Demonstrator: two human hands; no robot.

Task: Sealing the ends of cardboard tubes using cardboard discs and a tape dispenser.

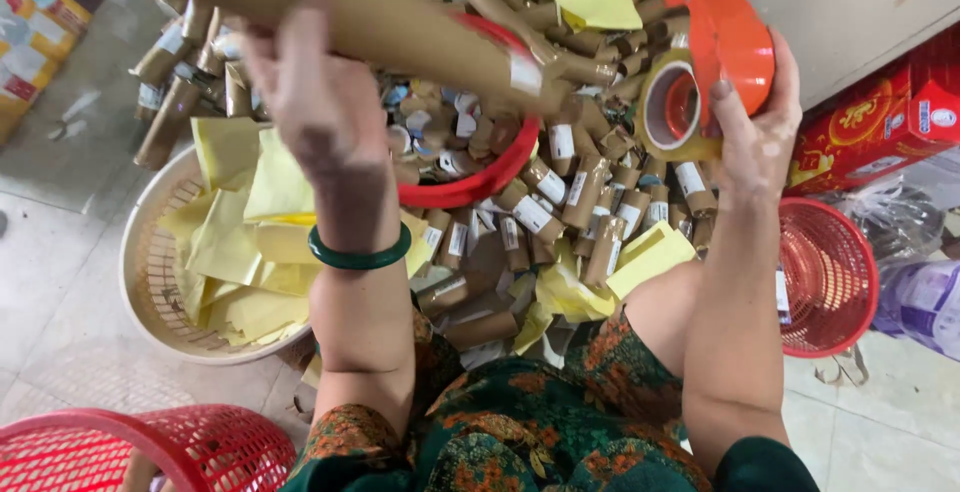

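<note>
My left hand grips a long brown paper-wrapped roll held up across the top of the view. A green bangle sits on that wrist. My right hand holds an orange tape dispenser with a roll of brown tape, close to the right end of the long roll, where a white label is stuck. Below lies a heap of short brown labelled rolls on the floor.
A beige basket full of yellow paper sheets sits left. A red basin holds small rolls. Red mesh baskets stand at right and bottom left. A red carton is at right.
</note>
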